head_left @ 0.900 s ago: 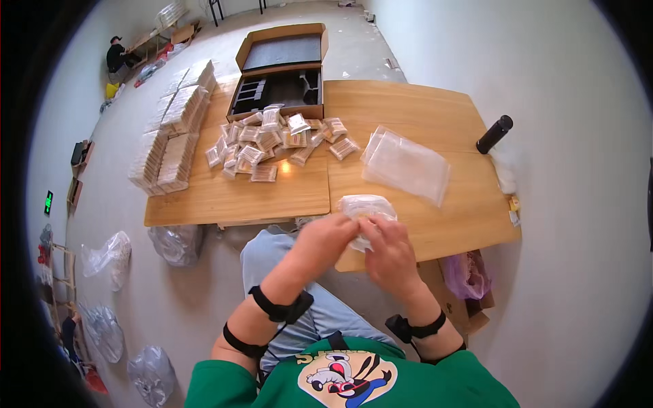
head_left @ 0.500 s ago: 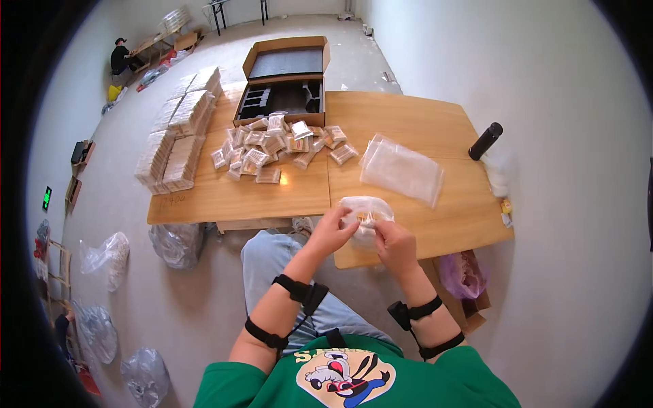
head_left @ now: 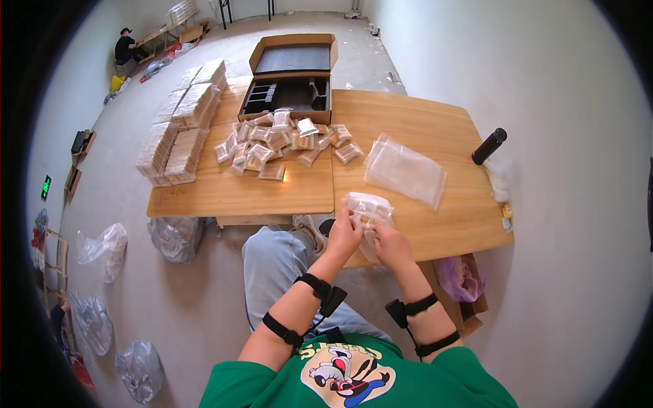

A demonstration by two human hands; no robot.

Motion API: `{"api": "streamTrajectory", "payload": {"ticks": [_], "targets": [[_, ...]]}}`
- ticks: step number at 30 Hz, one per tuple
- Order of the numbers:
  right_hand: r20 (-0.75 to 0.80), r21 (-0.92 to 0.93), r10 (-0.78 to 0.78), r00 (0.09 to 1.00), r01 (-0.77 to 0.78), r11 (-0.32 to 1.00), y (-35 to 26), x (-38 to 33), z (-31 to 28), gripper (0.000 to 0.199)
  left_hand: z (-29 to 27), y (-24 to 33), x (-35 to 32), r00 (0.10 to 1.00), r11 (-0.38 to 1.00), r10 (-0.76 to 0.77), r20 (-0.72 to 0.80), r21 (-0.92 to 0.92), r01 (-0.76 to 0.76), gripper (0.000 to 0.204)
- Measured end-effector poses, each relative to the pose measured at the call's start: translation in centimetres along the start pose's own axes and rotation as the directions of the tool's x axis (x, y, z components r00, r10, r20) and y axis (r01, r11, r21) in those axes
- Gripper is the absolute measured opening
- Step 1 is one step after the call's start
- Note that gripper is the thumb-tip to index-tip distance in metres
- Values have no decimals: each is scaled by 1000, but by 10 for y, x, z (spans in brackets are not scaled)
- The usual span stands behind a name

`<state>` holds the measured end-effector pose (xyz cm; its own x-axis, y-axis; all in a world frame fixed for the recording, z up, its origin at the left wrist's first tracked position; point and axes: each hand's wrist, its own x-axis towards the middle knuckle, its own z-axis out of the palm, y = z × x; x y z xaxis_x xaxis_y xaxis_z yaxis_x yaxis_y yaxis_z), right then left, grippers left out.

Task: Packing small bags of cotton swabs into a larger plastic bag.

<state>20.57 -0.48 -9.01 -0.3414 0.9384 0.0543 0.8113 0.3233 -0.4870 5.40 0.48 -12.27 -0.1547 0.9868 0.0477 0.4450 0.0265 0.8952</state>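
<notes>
Near the front edge of the table, a clear plastic bag (head_left: 371, 204) is between my two hands. Pale and yellowish contents, which look like small packets of cotton swabs, show through its film. My left hand (head_left: 345, 236) has its fingers closed on the bag's left side. On the other side my right hand (head_left: 393, 245) pinches the film, and the lower end of the bag hangs between the hands. Farther off lies a loose heap of small clear packets of cotton swabs (head_left: 277, 141). Several flat empty clear bags (head_left: 407, 171) lie stacked to the right of the heap.
An open cardboard box (head_left: 289, 98) with black foam stands behind the heap. Bundled swab packs (head_left: 178, 146) are stacked at the table's left. A black bottle (head_left: 489, 146) stands at the right edge. Grey plastic bags (head_left: 175, 239) rest on the floor; another person (head_left: 128, 49) sits far left.
My left hand has come closer to my right and lower on the bag. The bag has tipped more upright, with its lower end now hanging down. My view has shifted slightly.
</notes>
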Motion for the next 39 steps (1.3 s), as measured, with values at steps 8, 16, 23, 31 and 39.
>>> {"api": "streamTrajectory", "payload": {"ticks": [8, 16, 23, 31, 39], "targets": [[-417, 36, -273, 867, 315, 948, -23, 4, -22, 21, -9, 43, -13, 953, 957, 266, -141, -83, -279, 23], [-221, 73, -391, 893, 415, 907, -3, 8, 5, 30, -6, 41, -26, 967, 967, 219, -130, -105, -233, 22], [-173, 404, -245, 954, 295, 866, 3, 20, 19, 30, 6, 37, -30, 912, 913, 378, -160, -97, -396, 17], [302, -153, -115, 946, 167, 974, 32, 44, 29, 32, -13, 39, -26, 964, 947, 252, -83, -183, -263, 15], [42, 3, -169, 985, 169, 986, 26, 51, 40, 66, -49, 12, 32, 966, 984, 179, 188, -38, -175, 23]]}}
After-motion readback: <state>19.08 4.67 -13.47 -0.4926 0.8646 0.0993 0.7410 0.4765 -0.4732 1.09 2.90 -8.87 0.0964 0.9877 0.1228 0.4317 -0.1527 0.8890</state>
